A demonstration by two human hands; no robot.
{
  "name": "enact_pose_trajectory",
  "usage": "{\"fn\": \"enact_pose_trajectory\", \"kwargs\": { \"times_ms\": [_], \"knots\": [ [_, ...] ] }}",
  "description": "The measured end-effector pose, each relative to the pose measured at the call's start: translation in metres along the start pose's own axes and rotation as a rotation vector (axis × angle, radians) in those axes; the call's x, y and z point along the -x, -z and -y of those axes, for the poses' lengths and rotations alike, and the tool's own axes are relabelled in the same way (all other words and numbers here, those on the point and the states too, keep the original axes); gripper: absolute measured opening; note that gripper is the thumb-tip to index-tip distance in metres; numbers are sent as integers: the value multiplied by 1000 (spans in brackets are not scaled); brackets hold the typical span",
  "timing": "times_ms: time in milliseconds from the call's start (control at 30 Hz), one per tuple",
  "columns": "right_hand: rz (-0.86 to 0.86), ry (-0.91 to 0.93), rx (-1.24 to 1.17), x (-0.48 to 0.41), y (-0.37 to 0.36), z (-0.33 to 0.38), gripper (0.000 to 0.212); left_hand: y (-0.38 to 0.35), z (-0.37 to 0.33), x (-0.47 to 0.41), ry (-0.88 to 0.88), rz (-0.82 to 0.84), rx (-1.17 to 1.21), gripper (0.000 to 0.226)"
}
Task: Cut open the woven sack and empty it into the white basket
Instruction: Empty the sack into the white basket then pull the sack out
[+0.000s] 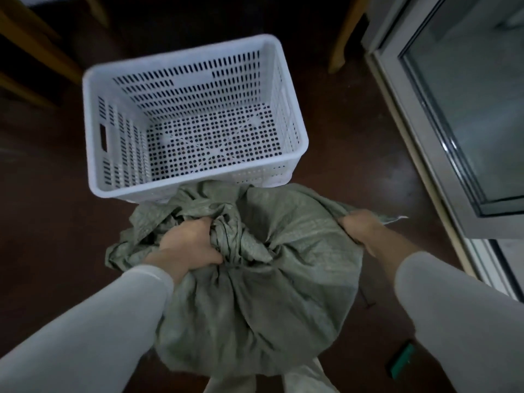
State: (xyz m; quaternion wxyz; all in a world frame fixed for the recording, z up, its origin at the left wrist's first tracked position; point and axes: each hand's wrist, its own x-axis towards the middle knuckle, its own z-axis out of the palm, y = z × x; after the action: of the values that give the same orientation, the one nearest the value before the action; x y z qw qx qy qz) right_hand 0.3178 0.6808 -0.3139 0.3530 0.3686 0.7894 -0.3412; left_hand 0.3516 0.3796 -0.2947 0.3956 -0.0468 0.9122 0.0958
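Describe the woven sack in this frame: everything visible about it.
The woven sack is dull grey-green, of crinkled woven plastic-like fabric, bulging and rounded as if full. It sits on the dark floor just in front of the white basket, its loose top folds against the basket's near wall. The left hand clenches the bunched neck near the middle; the right hand grips a pulled-out edge at the right. No contents show.

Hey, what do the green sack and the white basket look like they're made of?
Sack: probably woven plastic fabric, matte grey-green; a fine grid weave shows and it crumples in stiff folds where both hands grip it. Basket: looks like moulded rigid plastic, smooth white, with regular slots in the walls and round holes in the floor.
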Motion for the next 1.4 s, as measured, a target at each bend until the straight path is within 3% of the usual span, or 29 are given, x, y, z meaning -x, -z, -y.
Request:
{"fn": "enact_pose_trajectory", "kwargs": {
  "times_ms": [267,333,433,633,733,1067,1200,1400],
  "knots": [
    [-104,-50,-579,73,48,10,87,72,7,68,87,-164,108,45],
    [-163,-15,-603,104,69,24,78,87,0,87,93,-211,168,43],
    [-343,42,-599,139,106,39,82,101,-14,115,89,-253,263,42],
    [-541,173,-636,219,198,84,33,139,-68,158,-12,-350,463,51],
    [-603,258,-690,258,245,110,21,175,-96,177,-47,-421,508,53],
    [-552,486,-908,340,342,198,22,295,-143,219,-69,-673,710,41],
    [-523,558,-941,355,358,246,28,335,-148,215,-91,-786,720,48],
    [-573,568,-980,360,372,320,21,408,-135,180,-108,-796,748,48]
  ]
}}
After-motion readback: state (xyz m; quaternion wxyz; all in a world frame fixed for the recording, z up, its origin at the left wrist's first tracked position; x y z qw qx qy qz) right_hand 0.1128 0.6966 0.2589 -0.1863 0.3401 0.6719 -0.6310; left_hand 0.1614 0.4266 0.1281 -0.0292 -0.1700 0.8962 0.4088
